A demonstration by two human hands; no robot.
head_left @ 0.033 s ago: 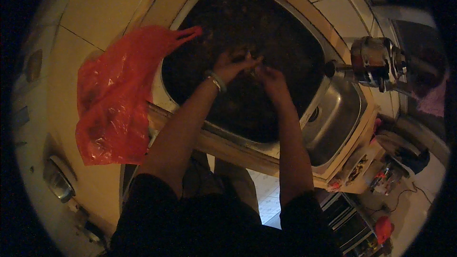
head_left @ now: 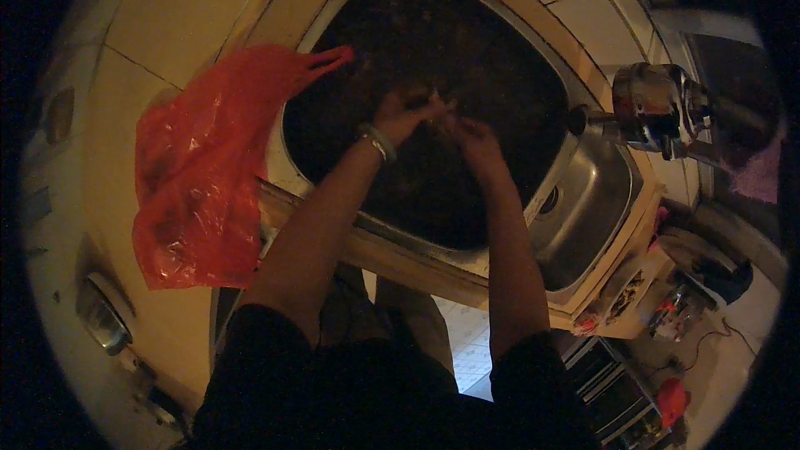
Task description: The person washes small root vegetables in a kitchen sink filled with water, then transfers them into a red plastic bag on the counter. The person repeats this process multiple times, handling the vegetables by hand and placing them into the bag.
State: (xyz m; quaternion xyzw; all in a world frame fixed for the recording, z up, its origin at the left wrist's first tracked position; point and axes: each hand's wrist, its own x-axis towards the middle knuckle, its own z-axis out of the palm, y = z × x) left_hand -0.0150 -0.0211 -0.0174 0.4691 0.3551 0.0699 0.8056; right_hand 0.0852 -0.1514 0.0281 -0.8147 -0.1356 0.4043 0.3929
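Something small and pale (head_left: 435, 108), too dim to identify or judge its direction, sits pinched between my left hand (head_left: 402, 114) and right hand (head_left: 471, 137), fingers curled, above the dark sink basin (head_left: 467, 50), beside a red plastic bag (head_left: 200, 167).

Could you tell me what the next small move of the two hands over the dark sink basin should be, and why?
Probably ease the hands a little lower. The left hand and right hand meet fingertip to fingertip above the dark basin, seemingly pinching something too small to identify, so staying over it keeps drips off the counter.
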